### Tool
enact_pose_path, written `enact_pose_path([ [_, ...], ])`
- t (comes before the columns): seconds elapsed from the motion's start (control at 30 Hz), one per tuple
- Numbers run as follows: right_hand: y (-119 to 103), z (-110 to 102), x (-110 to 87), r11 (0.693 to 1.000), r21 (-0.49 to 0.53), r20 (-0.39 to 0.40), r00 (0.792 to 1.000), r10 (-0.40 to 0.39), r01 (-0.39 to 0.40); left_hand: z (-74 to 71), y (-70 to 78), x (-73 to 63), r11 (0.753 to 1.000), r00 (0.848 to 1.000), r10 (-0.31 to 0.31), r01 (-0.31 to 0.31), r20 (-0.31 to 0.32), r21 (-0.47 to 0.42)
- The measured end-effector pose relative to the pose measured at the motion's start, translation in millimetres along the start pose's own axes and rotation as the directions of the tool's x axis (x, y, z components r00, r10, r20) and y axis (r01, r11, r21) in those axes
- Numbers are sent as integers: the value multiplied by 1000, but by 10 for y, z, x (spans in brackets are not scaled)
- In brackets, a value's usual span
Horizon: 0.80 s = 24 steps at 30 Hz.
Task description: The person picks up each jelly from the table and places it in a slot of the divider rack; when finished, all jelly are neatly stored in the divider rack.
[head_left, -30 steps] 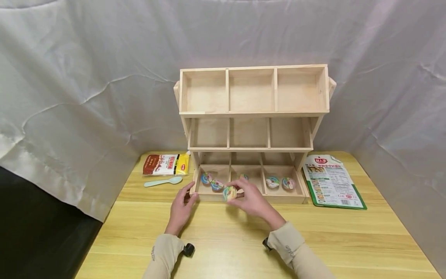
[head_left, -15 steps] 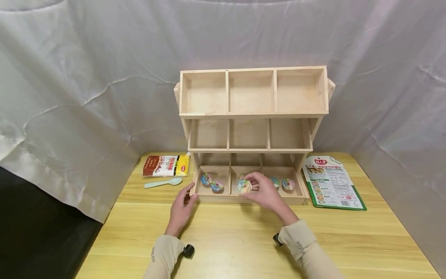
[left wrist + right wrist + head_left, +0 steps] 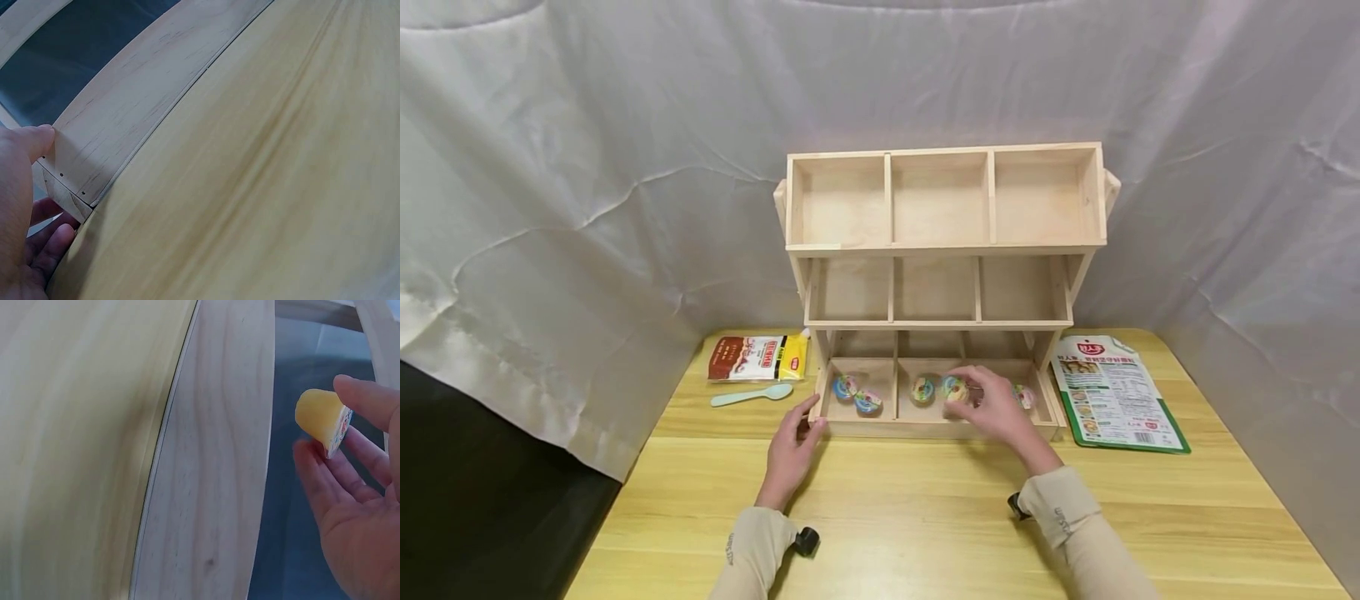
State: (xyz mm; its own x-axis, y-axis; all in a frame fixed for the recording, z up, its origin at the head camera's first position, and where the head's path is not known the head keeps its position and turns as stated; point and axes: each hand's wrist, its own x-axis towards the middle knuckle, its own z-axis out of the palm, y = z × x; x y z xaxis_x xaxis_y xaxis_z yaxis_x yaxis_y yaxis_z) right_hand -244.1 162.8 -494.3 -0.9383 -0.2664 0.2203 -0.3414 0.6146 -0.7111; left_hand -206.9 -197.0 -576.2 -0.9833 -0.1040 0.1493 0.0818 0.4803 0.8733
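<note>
My right hand pinches a yellow jelly cup between thumb and fingers, its printed lid turned toward the palm in the right wrist view. In the head view this cup overlaps the right part of the middle bottom compartment. My left hand grips the front left corner of the wooden tiered box, thumb on the front board and fingers round the side. Two jelly cups sit in the bottom left compartment, and another jelly cup in the middle one. A pinkish jelly cup shows partly behind my right hand.
Above the bottom row rise a middle tier and a top tier, each with three compartments. Left of the box lie a red-and-yellow packet and a pale spoon. A white-and-green pouch lies on the right.
My right hand has carried the jelly cup rightward, from the left divider across the middle compartment, uncovering the jelly cup there. The left hand has stayed at the corner.
</note>
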Motion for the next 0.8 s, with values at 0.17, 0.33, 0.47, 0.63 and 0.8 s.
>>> enact_pose_path([
  [0.17,73,-11,7,997,-82,-1,1000,-10,10,-1,-5,1,1000,1000,1,-1,3,1],
  [0.33,99,-5,-2,991,-128,6,999,45,-44,4,-14,-4,1000,1000,-1,1,0,3],
  [0.47,132,20,-3,984,-163,17,997,76,-73,14,-27,-5,1000,1000,12,-12,-9,1],
  [0.63,167,53,13,976,-213,12,999,44,-40,19,-35,0,1000,999,29,-29,-18,3],
  [0.8,139,62,35,975,-220,14,999,37,-33,15,-32,2,1000,1000,27,-27,-12,6],
])
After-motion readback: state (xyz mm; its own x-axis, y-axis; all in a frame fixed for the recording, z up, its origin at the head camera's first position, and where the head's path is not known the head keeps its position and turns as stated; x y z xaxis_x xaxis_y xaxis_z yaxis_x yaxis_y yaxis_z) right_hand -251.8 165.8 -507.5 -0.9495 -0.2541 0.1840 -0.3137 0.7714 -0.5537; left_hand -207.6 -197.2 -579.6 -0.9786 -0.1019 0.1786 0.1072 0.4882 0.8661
